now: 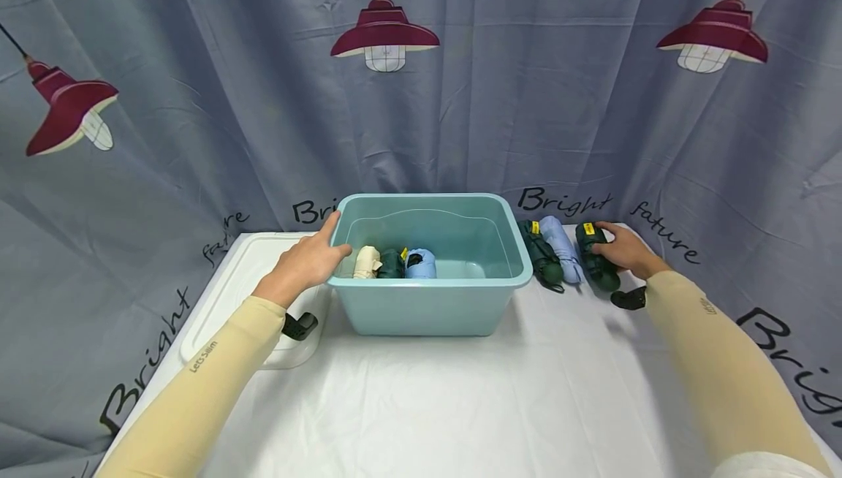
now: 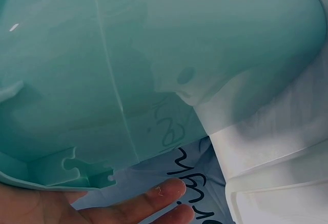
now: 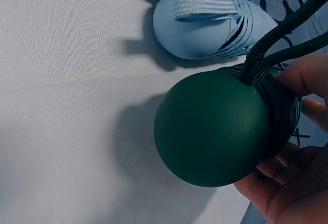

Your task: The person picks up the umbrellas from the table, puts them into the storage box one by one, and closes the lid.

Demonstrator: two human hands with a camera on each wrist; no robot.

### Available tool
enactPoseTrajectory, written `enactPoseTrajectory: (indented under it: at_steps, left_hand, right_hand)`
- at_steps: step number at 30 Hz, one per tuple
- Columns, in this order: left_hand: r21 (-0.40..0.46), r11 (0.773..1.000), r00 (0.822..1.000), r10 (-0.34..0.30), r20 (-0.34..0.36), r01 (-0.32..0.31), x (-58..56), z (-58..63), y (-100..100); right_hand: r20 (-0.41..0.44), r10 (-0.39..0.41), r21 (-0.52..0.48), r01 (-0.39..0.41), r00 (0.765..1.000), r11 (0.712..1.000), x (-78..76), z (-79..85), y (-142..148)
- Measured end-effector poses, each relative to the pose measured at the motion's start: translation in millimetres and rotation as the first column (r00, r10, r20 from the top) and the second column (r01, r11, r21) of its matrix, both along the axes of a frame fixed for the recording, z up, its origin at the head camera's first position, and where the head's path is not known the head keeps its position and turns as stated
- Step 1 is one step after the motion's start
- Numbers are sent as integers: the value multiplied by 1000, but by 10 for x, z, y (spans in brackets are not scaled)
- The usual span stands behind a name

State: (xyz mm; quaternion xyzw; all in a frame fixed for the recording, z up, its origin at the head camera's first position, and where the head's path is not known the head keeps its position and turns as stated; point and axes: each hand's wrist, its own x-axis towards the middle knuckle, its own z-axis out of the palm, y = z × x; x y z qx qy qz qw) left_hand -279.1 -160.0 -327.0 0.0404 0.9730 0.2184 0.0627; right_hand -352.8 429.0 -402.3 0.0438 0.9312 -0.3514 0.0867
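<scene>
At the left end of a teal plastic bin (image 1: 421, 310), my left hand (image 1: 304, 262) rests on the rim, thumb over the inside. Its other fingers (image 2: 148, 199) stretch fairly straight outside the wall. My right hand (image 1: 625, 250) grips a dark green folding umbrella (image 1: 597, 262) at the table's far right. The right wrist view shows its rounded handle end (image 3: 210, 131) and cord loop (image 3: 279, 44), with fingers and thumb around the body. Beside it lie a light blue folding umbrella (image 1: 561, 248) and another dark green one (image 1: 541, 251).
Inside the bin, a cream bundle (image 1: 365, 262), a dark green one (image 1: 392, 264) and a light blue one (image 1: 422, 264) stand at the left. A white lid (image 1: 224, 295) lies left of the bin. A grey printed curtain (image 1: 460, 120) hangs behind the white-covered table (image 1: 434, 405).
</scene>
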Motion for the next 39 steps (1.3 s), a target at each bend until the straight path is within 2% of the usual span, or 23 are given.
enactPoseTrajectory:
  at_steps: [8,19,30,39]
  left_hand:
    - [-2,1000,1000,-4,3,4,-11,21,6]
    - [-12,1000,1000,-1,-16,0,-40,98,23]
    - [-8,1000,1000,-10,-1,10,-42,104,26]
    - [-1,1000,1000,-4,19,4,15,22,3]
  right_hand:
    - [11,0,1,0,1000,1000,11,89,7]
    - [-22,14,-59,-15,1000,998,55,345,-77]
    - [-62,21,-92,-27,998,995,206,703,-391]
    - [-81,59,-101,-67,995,993,365,958,-694]
